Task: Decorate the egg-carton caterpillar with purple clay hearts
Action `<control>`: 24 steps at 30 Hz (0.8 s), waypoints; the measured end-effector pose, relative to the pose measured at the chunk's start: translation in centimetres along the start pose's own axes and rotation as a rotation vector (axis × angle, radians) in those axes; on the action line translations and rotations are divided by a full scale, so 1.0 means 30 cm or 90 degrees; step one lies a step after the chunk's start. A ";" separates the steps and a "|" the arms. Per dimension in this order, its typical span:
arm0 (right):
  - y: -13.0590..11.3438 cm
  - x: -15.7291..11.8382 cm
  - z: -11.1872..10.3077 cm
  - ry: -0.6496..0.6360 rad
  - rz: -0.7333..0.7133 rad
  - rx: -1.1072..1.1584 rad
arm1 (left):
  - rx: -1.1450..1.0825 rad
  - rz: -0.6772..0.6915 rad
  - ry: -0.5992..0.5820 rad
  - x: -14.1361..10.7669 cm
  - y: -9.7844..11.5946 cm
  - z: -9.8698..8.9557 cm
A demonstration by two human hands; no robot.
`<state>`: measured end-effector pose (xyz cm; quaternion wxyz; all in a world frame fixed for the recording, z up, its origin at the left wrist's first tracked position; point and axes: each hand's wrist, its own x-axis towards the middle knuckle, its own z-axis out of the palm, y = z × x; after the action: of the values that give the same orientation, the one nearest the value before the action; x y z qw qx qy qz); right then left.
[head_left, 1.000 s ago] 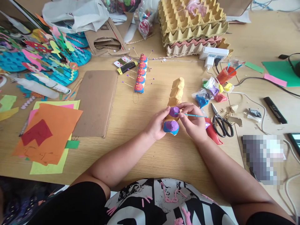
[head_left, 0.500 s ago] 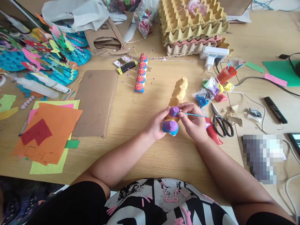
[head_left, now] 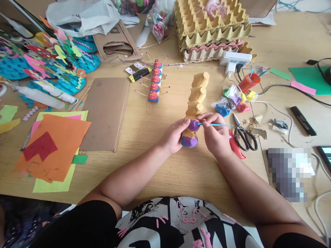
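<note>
My left hand (head_left: 174, 136) is closed on the near end of a strip cut from an egg carton (head_left: 198, 94). Most of its bumps are bare yellow-brown; the two nearest me carry purple clay, with a blue edge below the closest one. Between thumb and fingers my right hand (head_left: 216, 134) pinches a thin blue stick tool (head_left: 216, 124), its tip at the second purple bump. Farther off to the left stands a finished-looking caterpillar (head_left: 156, 81) with red and blue bumps, small faces and stick legs.
Scissors (head_left: 244, 134) lie right of my right hand, near bags of coloured clay (head_left: 232, 96) and an orange cup (head_left: 249, 82). Brown cardboard (head_left: 104, 113) and coloured paper (head_left: 55, 148) are on the left. Stacked egg trays (head_left: 212, 31) stand at the back.
The far end of the egg carton strip has swung up and away, so more of its bare bumps show. My right hand has shifted slightly right with the stick tool.
</note>
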<state>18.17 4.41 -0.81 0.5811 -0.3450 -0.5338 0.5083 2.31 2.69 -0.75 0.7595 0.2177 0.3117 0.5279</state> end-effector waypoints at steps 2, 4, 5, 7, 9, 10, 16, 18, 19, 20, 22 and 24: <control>0.005 0.002 0.000 0.007 0.005 0.000 | 0.004 0.000 -0.004 -0.003 0.001 0.003; 0.007 0.003 0.002 0.010 0.006 -0.009 | 0.004 0.001 -0.008 -0.004 0.000 0.004; 0.007 0.004 0.002 0.009 0.007 -0.006 | 0.004 0.001 -0.007 -0.004 -0.001 0.003; 0.005 0.008 0.000 0.011 0.010 0.019 | 0.006 0.000 0.001 -0.002 -0.003 0.003; 0.004 0.014 -0.007 0.016 0.023 0.051 | 0.008 0.002 0.015 -0.001 -0.002 0.005; 0.005 0.018 -0.013 0.023 0.035 0.061 | 0.007 0.006 0.022 0.000 0.000 0.007; 0.037 0.045 -0.034 0.100 0.138 0.081 | 0.001 0.011 0.038 0.001 0.011 0.013; 0.048 0.046 -0.030 0.087 0.167 0.084 | -0.013 -0.003 0.034 0.004 0.011 0.010; 0.052 0.045 -0.027 0.074 0.186 0.085 | -0.021 -0.009 0.032 0.006 0.011 0.008; 0.055 0.043 -0.024 0.060 0.206 0.083 | -0.028 -0.015 0.029 0.007 0.011 0.006; 0.057 0.037 -0.018 0.031 0.247 0.078 | -0.037 -0.024 0.015 0.011 0.011 0.003; 0.057 0.031 -0.015 0.004 0.282 0.086 | -0.039 -0.028 -0.002 0.014 0.012 -0.001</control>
<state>18.14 5.79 -2.27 0.4788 -0.4160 -0.4081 0.6567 2.16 3.21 -0.65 0.7775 0.1884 0.2989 0.5203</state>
